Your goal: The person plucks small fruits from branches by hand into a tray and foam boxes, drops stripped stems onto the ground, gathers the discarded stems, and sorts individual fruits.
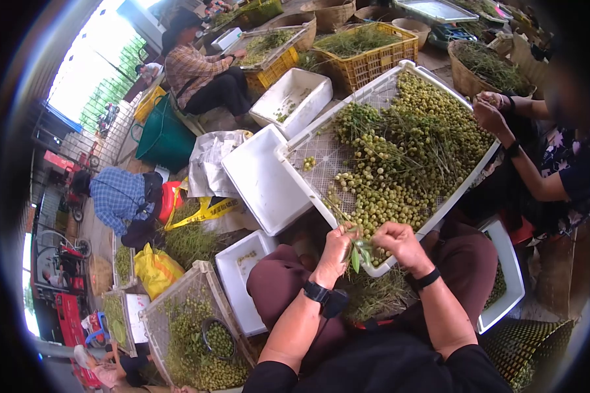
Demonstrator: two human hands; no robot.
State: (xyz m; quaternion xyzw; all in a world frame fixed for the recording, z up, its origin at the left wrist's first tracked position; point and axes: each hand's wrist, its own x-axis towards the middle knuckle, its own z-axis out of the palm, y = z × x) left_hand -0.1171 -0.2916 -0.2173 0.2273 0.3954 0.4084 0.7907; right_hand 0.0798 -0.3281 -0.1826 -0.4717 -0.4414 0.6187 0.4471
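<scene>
My left hand [336, 252] is closed around a leafy green sprig [357, 252], whose leaves hang below the fingers. Close beside it, my right hand [403, 246] has its fingers curled together at the sprig's right side; what lies between them is hidden. Both hands are over the near corner of a white mesh-bottomed tray [306, 190]. Small round yellow-green fruits [400, 190] on thin stems are heaped across the tray, thickest along its right side. A small loose cluster of fruits [309, 163] sits apart on the bare mesh at the left.
A co-worker's hands [495, 114] meet above the tray's right edge. White boxes [262, 177] stand to the left, a yellow crate [373, 69] of stems behind. Another fruit tray [196, 314] is at lower left. Cut stems [380, 291] lie below my hands.
</scene>
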